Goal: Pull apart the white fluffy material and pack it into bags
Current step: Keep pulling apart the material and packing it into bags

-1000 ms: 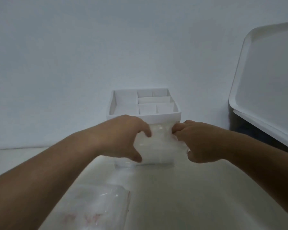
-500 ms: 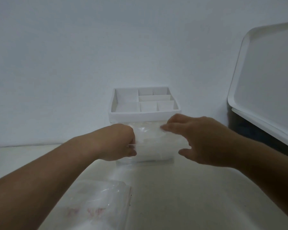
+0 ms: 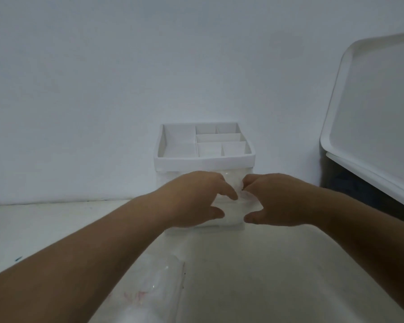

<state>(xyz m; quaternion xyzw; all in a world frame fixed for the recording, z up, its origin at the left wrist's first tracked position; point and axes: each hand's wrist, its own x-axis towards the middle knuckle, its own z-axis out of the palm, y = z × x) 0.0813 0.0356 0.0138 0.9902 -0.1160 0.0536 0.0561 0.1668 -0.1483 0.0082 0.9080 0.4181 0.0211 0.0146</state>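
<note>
Pale tabletop (image 3: pixel 278 276) | bag (image 3: pixel 231 214) between both — left grip (image 3: pixel 196 199) pinches it | right grip (image 3: pixel 280 201) pinches it

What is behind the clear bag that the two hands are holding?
A white divided organizer stands behind the clear bag. Its rim and compartments show; its lower front is covered by the bag, the left hand and the right hand.

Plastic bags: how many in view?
2. The upright bag is held by left hand and right hand, before the divided box; the flat bag lies on the table by the left forearm. Others may be hidden.
</note>
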